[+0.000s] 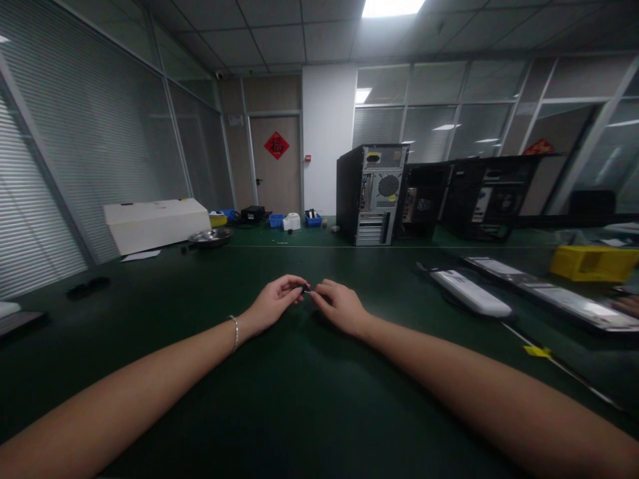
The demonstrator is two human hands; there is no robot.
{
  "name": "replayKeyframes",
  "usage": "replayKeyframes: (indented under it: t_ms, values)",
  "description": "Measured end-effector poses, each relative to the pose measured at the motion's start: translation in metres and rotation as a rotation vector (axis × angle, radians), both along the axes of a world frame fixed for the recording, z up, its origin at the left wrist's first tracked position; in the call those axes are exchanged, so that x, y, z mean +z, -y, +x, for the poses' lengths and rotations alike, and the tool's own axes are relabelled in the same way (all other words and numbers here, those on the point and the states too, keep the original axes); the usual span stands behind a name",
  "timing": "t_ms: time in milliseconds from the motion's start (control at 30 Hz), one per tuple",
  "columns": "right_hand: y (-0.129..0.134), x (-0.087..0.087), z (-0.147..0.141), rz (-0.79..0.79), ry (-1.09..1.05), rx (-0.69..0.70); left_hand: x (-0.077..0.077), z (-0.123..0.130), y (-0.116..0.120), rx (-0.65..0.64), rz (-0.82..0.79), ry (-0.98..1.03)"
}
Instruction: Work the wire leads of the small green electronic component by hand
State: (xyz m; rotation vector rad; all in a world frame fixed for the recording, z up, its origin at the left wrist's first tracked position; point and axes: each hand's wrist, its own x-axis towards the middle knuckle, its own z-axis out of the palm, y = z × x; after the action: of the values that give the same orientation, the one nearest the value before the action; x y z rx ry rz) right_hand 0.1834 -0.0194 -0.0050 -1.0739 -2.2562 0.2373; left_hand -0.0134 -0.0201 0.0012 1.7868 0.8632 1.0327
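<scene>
My left hand (276, 301) and my right hand (339, 306) meet over the dark green table (299, 399). Between their fingertips sits a small dark part (304, 289), pinched from both sides. It is too small to make out in detail. A thin bracelet (234, 331) circles my left wrist. Both forearms lie stretched out across the table towards the hands.
A white elongated device (472, 293) and flat silver panels (549, 293) lie at the right, near a yellow bin (594, 263). Open computer towers (372, 193) stand at the back. A white box (157, 223), a metal bowl (210, 237) and a small black object (88, 287) are at the left.
</scene>
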Motion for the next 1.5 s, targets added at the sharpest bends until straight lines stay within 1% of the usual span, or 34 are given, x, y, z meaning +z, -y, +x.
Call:
replayKeyframes:
  t_ms: [133,267,433,500,633,833,1033,1100,1133,1267,1333,1433,1500]
  values:
    - [0.001,0.001,0.0,0.01,0.023,0.002,0.004,0.001,0.002,0.019,0.04,-0.067]
    - [0.0,0.0,0.0,0.02,0.017,-0.023,0.004,0.001,0.002,0.044,0.072,-0.091]
    - [-0.001,0.0,0.0,0.018,0.019,-0.033,0.003,-0.001,0.004,0.014,0.097,-0.134]
    - [0.0,0.0,0.0,0.016,0.016,-0.024,0.004,-0.002,0.005,0.007,0.132,-0.164]
    - [0.001,0.001,0.002,0.009,0.014,0.009,0.006,-0.003,0.006,0.036,0.218,-0.237]
    - [0.001,0.002,0.003,0.013,0.011,0.067,0.009,-0.005,0.01,0.069,0.294,-0.302]
    - [0.0,0.0,0.003,0.034,0.047,0.061,0.011,-0.007,0.012,0.083,0.436,-0.398]
    - [0.0,0.0,0.003,0.039,0.057,0.06,0.01,-0.008,0.011,0.074,0.422,-0.397]
    - [0.0,0.0,0.003,0.039,0.06,0.061,0.01,-0.008,0.01,0.067,0.39,-0.385]
    - [0.0,0.0,0.003,0.031,0.055,0.075,0.006,-0.009,0.004,0.011,0.197,-0.294]
    - [0.0,0.0,0.004,0.033,0.045,0.076,0.003,-0.008,0.001,-0.017,0.126,-0.241]
    - [-0.001,-0.001,0.004,0.036,0.039,0.078,0.001,-0.007,0.0,-0.033,0.066,-0.172]
    - [0.0,0.0,0.004,0.035,0.042,0.076,0.002,-0.007,0.002,-0.032,0.05,-0.162]
